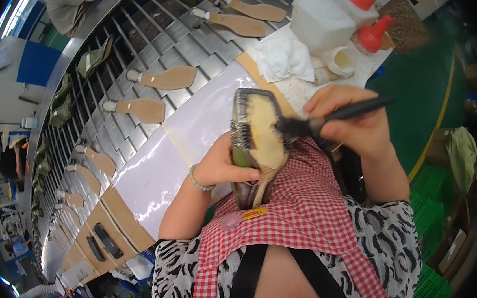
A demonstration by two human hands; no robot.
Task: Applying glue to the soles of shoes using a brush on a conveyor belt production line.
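My left hand, with a pale bead bracelet at its wrist, is closed round a shoe upper on a last. The cream underside of the shoe faces up, with dark olive edges turned in round it; its narrow end points down toward my apron. In my right hand is a black-handled brush, gripped between thumb and fingers. The brush's dark head meets the right edge of the shoe's underside. Some of the right hand's fingers are hidden behind the handle.
Tan shoe soles lie along a slatted metal conveyor, with green shoes at its far side. White jugs, red-nozzled bottles, a white cloth and an open pot stand beyond my right hand. Green crates are at the right.
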